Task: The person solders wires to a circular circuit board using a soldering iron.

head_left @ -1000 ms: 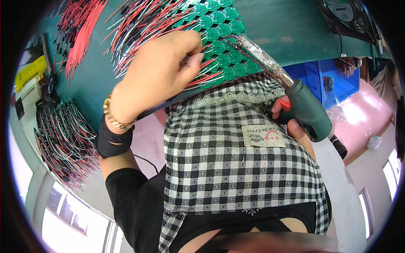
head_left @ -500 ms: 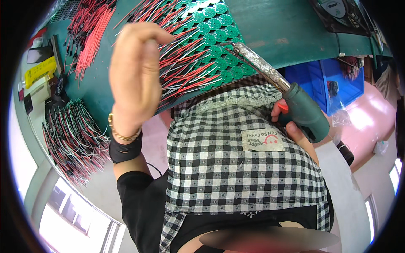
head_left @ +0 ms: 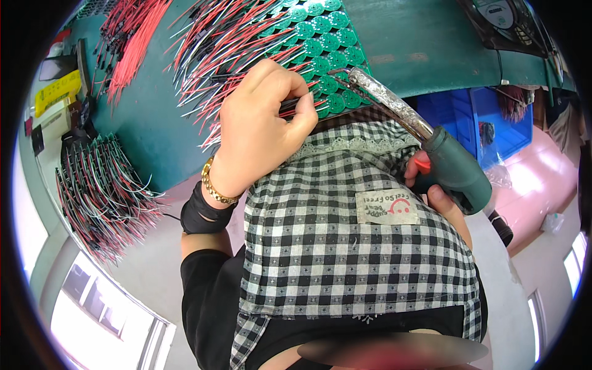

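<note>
My left hand (head_left: 262, 120) reaches over the near edge of a green panel of round circuit boards (head_left: 330, 42). Its thumb and forefinger are closed in a pinch on thin wires (head_left: 287, 111) by the lowest boards; how many they grip is hidden. Rows of red, black and white wires (head_left: 228, 49) fan out leftward from the panel. Below the table edge, my right hand (head_left: 445, 202) is wrapped round the dark green handle of a soldering gun (head_left: 459, 169) with a red trigger. The gun's bent tip hovers by the panel's right edge, close to the lower boards.
Loose bundles of red and black wires (head_left: 139, 52) lie at the far left of the green table (head_left: 401, 43). A wired batch (head_left: 105, 197) hangs at the left edge, near a yellow box (head_left: 57, 92). Blue bins (head_left: 502, 120) stand at the right.
My left hand has moved right and down from above the wires, closing its fingers in a pinch at the panel's near edge. The soldering gun has shifted slightly right and down.
</note>
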`<state>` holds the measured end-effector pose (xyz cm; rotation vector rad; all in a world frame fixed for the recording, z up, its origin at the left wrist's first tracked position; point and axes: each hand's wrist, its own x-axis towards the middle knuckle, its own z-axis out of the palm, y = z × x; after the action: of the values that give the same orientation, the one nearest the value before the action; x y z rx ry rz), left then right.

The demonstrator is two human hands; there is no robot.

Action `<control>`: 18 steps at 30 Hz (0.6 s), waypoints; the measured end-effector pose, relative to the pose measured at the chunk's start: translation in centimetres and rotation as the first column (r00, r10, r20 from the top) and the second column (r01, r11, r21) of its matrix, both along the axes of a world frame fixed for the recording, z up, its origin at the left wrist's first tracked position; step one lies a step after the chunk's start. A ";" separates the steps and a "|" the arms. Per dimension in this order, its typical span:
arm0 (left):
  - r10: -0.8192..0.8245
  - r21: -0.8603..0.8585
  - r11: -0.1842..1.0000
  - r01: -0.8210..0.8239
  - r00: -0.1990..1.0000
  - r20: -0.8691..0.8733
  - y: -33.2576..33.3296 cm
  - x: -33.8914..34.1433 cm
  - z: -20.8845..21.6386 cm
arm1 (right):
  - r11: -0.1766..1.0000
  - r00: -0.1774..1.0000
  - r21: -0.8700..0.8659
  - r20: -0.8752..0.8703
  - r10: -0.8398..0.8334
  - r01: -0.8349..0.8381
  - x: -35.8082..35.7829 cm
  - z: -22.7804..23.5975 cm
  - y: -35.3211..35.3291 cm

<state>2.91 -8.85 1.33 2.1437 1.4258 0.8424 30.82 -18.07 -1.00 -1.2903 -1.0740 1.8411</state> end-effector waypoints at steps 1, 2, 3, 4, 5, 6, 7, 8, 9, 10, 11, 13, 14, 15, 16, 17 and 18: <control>0.025 -0.007 1.000 -0.025 1.000 -0.004 0.0 0.1 -0.1 | 1.000 1.000 -0.001 0.001 0.003 -0.003 0.0 -0.1 -0.1; 0.046 -0.013 0.999 -0.046 0.999 -0.007 0.1 0.1 -0.2 | 1.000 1.000 -0.009 -0.009 -0.012 0.012 -0.1 -0.1 -0.1; 0.046 -0.012 0.999 -0.046 0.999 -0.006 0.3 0.1 -0.2 | 0.999 0.999 -0.017 -0.017 -0.027 0.027 -0.1 -0.2 -0.1; 0.049 -0.014 0.999 -0.049 0.999 0.012 0.4 0.1 -0.3 | 0.999 0.999 -0.016 -0.015 -0.028 0.028 -0.2 0.0 -0.1; 0.054 -0.018 0.998 -0.054 0.998 0.025 0.5 0.2 -0.4 | 0.999 0.999 -0.033 -0.011 -0.043 0.042 -0.4 0.3 -0.2; 0.054 -0.020 0.998 -0.054 0.998 0.022 0.5 0.3 -0.4 | 0.997 0.998 -0.050 -0.007 -0.058 0.058 -0.4 0.5 -0.3; 0.053 0.004 0.999 -0.053 0.998 0.020 0.5 0.4 -0.5 | 0.997 0.998 -0.051 -0.009 -0.058 0.058 -0.2 0.0 -0.4; 0.054 0.030 0.998 -0.054 0.998 0.025 0.6 0.3 -0.5 | 0.998 0.996 0.033 -0.084 -0.041 0.044 0.1 -0.7 -0.5; 0.056 0.031 0.998 -0.057 0.998 0.031 0.6 0.1 -0.6 | 0.992 0.988 0.119 -0.156 -0.017 0.036 0.3 -1.1 -0.4; 0.062 0.045 0.997 -0.063 0.998 0.021 0.7 0.0 -0.6 | 0.992 0.989 0.120 -0.151 -0.014 0.032 0.3 -1.2 0.0; 0.065 0.058 0.996 -0.065 0.998 0.007 0.7 0.0 -0.7 | 0.978 0.997 0.209 -0.060 0.039 -0.026 0.6 -1.4 0.3; 0.056 0.077 0.996 -0.056 0.998 -0.007 0.7 0.2 -0.9 | 0.952 0.996 0.291 0.035 0.084 -0.090 0.7 -1.6 0.5; 0.049 0.093 0.995 -0.047 0.999 -0.020 0.8 0.2 -0.9 | 0.957 0.999 0.287 -0.002 0.037 -0.035 0.3 -1.5 0.4; 0.047 0.092 0.995 -0.045 0.999 -0.018 0.8 0.2 -1.0 | 0.959 0.999 0.281 -0.039 -0.010 0.021 0.2 -1.5 0.4; 0.042 0.098 0.994 -0.040 0.999 -0.013 0.9 0.2 -1.0 | 0.960 0.999 0.280 -0.038 -0.011 0.021 0.3 -1.7 0.4; 0.038 0.106 0.994 -0.038 0.999 -0.005 1.0 0.2 -1.1 | 0.956 1.000 0.292 -0.023 0.011 -0.003 0.4 -1.8 0.5; 0.040 0.105 0.994 -0.039 0.999 -0.002 1.0 0.2 -1.0 | 0.953 0.999 0.303 -0.009 0.032 -0.028 0.5 -1.9 0.7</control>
<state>3.08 -7.81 0.30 2.2017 1.4604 0.9483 31.29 -17.40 -2.89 -1.0837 -1.3164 1.6255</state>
